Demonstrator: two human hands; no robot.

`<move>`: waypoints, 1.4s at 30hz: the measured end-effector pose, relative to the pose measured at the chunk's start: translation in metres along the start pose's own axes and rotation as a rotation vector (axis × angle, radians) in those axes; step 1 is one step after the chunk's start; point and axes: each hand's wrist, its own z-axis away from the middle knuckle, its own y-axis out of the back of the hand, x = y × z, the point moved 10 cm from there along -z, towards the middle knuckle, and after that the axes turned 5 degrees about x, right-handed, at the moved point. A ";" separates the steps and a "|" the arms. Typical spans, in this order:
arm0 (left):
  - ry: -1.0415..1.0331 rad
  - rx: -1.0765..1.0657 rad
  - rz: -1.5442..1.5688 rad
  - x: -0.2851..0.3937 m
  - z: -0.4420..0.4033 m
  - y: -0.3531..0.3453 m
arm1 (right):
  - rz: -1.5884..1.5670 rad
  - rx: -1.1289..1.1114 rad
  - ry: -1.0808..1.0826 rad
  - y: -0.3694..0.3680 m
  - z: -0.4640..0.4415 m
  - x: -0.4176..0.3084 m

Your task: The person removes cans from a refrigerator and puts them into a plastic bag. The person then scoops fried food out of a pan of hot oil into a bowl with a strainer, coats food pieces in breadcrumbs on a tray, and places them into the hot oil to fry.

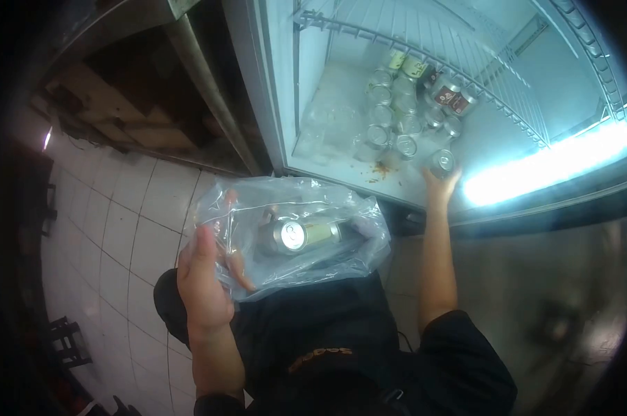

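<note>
My left hand (206,277) grips a clear plastic bag (348,263) on its left side, fingers showing through the film. Inside the bag lies a can (313,234) on its side, its silver end facing left. My right hand (441,182) reaches to the front right of the fridge floor, with its fingers around an upright drink can (442,162). Several other cans (405,145) stand in rows just behind and left of it, some with pale green labels and some with dark red-brown ones.
A wire shelf (424,52) hangs above the cans. The fridge's left wall (275,83) rises beside them, and a bright light strip (556,163) runs along the right. Brown crumbs or stains (381,168) mark the fridge floor. White tiles (119,215) cover the ground at left.
</note>
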 end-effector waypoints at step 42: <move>0.017 -0.047 0.029 -0.012 -0.001 -0.002 | -0.979 -0.581 0.668 0.019 0.120 -0.500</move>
